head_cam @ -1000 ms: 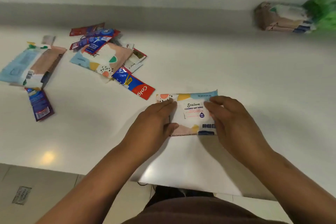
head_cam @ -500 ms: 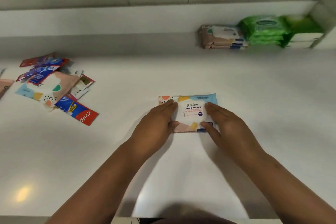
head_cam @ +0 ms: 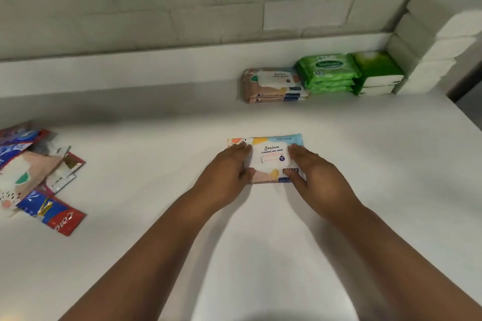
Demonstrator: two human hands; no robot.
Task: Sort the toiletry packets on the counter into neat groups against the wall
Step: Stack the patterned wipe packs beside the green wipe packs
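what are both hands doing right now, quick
Left hand: holding the left end of the Stalove wet wipes pack.
Right hand: holding the right end of the same pack.

The white counter [head_cam: 365, 164] looks smooth with a soft sheen. At 12 o'clock, the pale painted block wall [head_cam: 156, 8] is matt and rough. The pastel-patterned soft plastic wet-wipes pack [head_cam: 271, 156] is smooth and faintly glossy. At 9 o'clock, the red-and-blue foil toothpaste sachet [head_cam: 60, 219] is shiny. At 1 o'clock, the green plastic wipes packs [head_cam: 327, 70] look crinkled and glossy.
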